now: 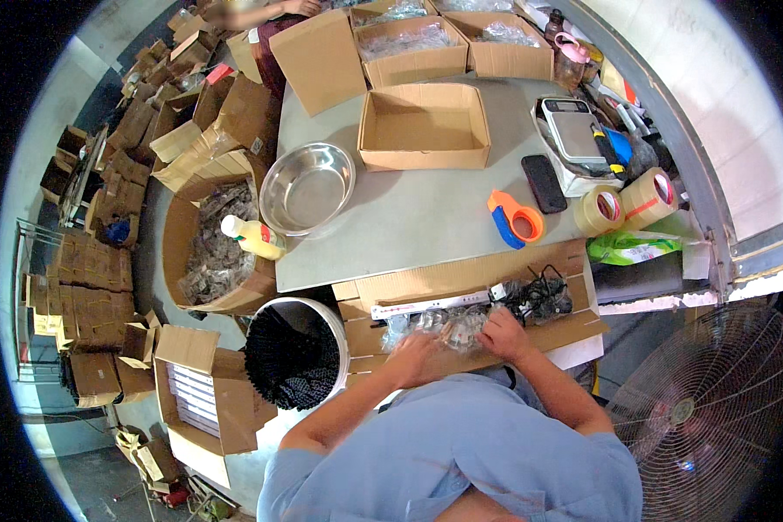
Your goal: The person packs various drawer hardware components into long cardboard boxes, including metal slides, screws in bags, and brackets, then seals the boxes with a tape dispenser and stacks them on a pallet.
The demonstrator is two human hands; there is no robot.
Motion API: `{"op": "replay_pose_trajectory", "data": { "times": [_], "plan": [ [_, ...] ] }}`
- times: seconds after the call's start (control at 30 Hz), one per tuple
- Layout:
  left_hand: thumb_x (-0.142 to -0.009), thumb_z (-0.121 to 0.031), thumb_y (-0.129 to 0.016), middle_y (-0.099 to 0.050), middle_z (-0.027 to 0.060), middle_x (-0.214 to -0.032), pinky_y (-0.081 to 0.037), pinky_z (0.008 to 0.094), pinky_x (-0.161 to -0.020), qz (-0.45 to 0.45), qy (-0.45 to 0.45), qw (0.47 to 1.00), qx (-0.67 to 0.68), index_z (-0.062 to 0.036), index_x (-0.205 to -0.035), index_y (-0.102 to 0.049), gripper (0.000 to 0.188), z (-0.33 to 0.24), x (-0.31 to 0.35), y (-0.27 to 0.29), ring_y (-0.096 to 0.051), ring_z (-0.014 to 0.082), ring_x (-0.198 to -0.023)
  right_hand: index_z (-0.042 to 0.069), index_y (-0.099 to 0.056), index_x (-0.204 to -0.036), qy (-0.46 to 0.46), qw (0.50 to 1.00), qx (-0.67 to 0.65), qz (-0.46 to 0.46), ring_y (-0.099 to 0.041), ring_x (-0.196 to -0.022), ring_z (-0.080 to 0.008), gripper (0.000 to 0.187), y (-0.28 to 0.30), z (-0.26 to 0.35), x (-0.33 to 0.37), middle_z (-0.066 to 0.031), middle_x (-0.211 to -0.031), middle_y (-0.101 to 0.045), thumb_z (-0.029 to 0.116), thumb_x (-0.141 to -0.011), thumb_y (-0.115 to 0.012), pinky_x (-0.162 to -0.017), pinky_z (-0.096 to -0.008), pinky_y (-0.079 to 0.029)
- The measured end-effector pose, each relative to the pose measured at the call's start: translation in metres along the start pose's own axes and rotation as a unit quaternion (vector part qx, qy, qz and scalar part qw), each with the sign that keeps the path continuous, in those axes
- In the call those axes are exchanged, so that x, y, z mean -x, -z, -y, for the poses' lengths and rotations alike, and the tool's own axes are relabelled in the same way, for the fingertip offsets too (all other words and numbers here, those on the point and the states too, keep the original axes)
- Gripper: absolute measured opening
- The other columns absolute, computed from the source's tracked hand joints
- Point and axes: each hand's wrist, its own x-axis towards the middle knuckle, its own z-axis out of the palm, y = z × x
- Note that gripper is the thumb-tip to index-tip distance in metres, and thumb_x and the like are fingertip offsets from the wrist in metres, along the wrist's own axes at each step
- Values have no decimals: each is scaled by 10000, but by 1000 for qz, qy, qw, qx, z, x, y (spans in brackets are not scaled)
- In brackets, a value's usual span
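In front of my body lies an open cardboard carton (pixel 461 280) filled with clear plastic bags (pixel 454 333) of small parts. My left hand (pixel 414 351) rests on the bags at the left, its fingers stretched over the plastic. A little to its right, my right hand (pixel 502 334) is closed, with fingers bent on the bagged parts; their tips are partly hidden. A long slim white box (pixel 431 305) lies along the far side of the carton. Black cables in clear bags (pixel 544 296) fill its right end.
Beyond stands a grey table (pixel 400 226) with an empty-looking carton (pixel 424 130), steel bowl (pixel 308 190), orange tape dispenser (pixel 515 219), phone (pixel 544 184), scale (pixel 572 130) and tape rolls (pixel 651 198). A bucket of black rods (pixel 294 357) is at left, a fan (pixel 705 409) at right.
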Motion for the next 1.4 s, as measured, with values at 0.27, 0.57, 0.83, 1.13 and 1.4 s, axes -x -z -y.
{"op": "replay_pose_trajectory", "data": {
  "times": [0.27,0.57,0.83,1.13,1.4],
  "plan": [
    [-684,-216,-667,-431,77,-1330,-260,513,-1057,-34,-58,989,-132,-163,-1273,-457,628,3,0,-10,-373,277,-1259,86,-568,-755,-47,992,91,71,-498,-886,-297,267,-20,-1,-18,-98,-857,-516,290,-684,-725,-817,-438,-392],
    [-663,-353,-732,-383,128,-1377,-329,496,-1021,67,-73,986,-135,-89,-1227,-490,668,-27,-59,-12,-339,316,-1289,124,-585,-1094,-281,942,177,50,-453,-1098,-287,413,-12,-50,-74,-90,-1108,-508,224,-704,-680,-970,-500,-334],
    [-609,-416,-748,-366,151,-1383,-348,464,-1017,110,-36,985,-125,-38,-1257,-473,799,-28,-67,-28,-340,347,-1282,97,-580,-1035,-255,941,215,62,-452,-1036,-281,418,-17,-55,-76,-91,-1054,-491,185,-641,-688,-872,-459,-375],
    [-537,-657,-736,-9,178,-1525,-118,645,-1051,38,120,970,-207,-67,-1464,-94,1272,-36,-81,13,-6,405,-1395,55,-538,-1052,-184,963,185,70,-488,-1046,-315,481,8,-53,-88,-129,-1063,-521,278,-658,-698,-902,-453,-397],
    [-463,-721,-731,35,157,-1530,-54,652,-1057,85,225,958,-159,-63,-1462,6,1405,-10,-100,19,0,369,-1404,88,-364,-1319,-250,944,104,190,-564,-1018,-367,663,-8,-45,-44,-193,-1080,-594,373,-787,-639,-858,-454,-453]
  ]
}}
